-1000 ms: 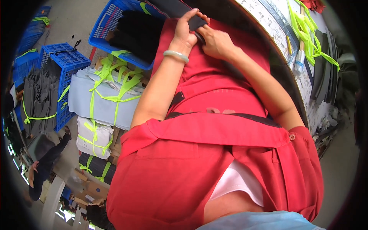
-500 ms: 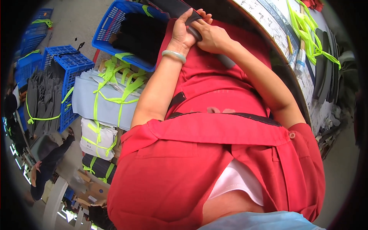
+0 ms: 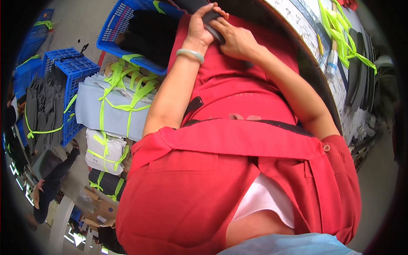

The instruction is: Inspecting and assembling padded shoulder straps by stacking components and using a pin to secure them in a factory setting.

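Both my hands meet at the top of the view, over my red apron (image 3: 255, 102). Between them is a dark grey strip of fabric (image 3: 211, 17), folded over, with a black end and a thin red edge running toward the upper left. My left hand (image 3: 199, 32), with a pale bangle (image 3: 191, 55) on its wrist, has its fingers wrapped round the strip. From the other side my right hand (image 3: 239, 41) presses its bent fingers onto the grey part. The strip's far end is cut off by the picture's top edge.
Left of my hands stands a blue crate (image 3: 112, 36) of black pieces. Tied light-blue sheets (image 3: 91, 102) and another blue crate (image 3: 78, 68) lie further left. At the right, a worn table (image 3: 293, 17) bears a brush (image 3: 332, 63) and tied dark strips (image 3: 361, 72).
My hands have shifted slightly up and left with the strip. More of its grey folded part shows between my fingers. The grey end under my right wrist is now mostly hidden.
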`<action>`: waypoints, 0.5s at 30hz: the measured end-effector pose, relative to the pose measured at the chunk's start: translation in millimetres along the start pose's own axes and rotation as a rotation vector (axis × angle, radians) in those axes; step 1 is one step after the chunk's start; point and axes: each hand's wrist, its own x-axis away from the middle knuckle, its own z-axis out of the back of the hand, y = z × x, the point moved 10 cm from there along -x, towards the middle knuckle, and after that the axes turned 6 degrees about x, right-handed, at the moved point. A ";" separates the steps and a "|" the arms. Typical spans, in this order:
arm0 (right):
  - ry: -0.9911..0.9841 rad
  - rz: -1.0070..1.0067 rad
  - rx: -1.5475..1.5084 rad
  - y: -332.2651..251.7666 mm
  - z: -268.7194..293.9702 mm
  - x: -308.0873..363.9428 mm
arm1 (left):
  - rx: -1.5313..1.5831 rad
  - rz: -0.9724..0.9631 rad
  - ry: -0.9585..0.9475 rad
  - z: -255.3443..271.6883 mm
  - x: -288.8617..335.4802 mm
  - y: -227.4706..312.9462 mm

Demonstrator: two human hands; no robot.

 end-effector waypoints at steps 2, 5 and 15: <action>0.004 -0.012 0.085 17.6 4.9 -22.7 | 0.004 0.078 -0.009 -8.0 -11.0 -20.3; -0.039 0.001 0.058 15.1 -1.0 -16.8 | -0.060 0.051 0.054 -5.2 3.2 -16.0; -0.069 0.041 0.106 17.3 -8.7 -29.3 | -0.006 0.043 0.101 5.4 -10.5 -11.5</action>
